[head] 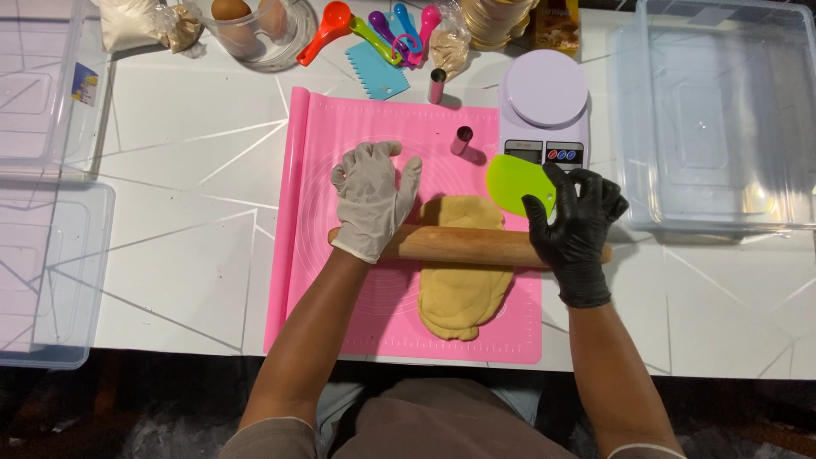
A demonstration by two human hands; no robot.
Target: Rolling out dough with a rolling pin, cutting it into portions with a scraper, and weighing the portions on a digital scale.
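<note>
Pin: the rolling pin (459, 246) lies in the middle of the frame, its long way going left to right, across the dough (463, 280).
Dough: a flat yellow sheet, long from top to bottom, so it crosses the pin. It shows above and below the pin.
Left hand (371, 204): white glove, fingers spread flat, pressing on the pin's left end.
Right hand (575, 228): black glove, fingers curled over the pin's right end.
Nearer hand: both touch the pin, one at each end. The dough sits between them.
Mat (340, 153): pink, under the dough.
Close by: a green scraper (514, 183) just above the right hand, a scale (545, 106) in the upper middle.
Table (187, 170): white, with clear bins (714, 110) at both sides.
</note>
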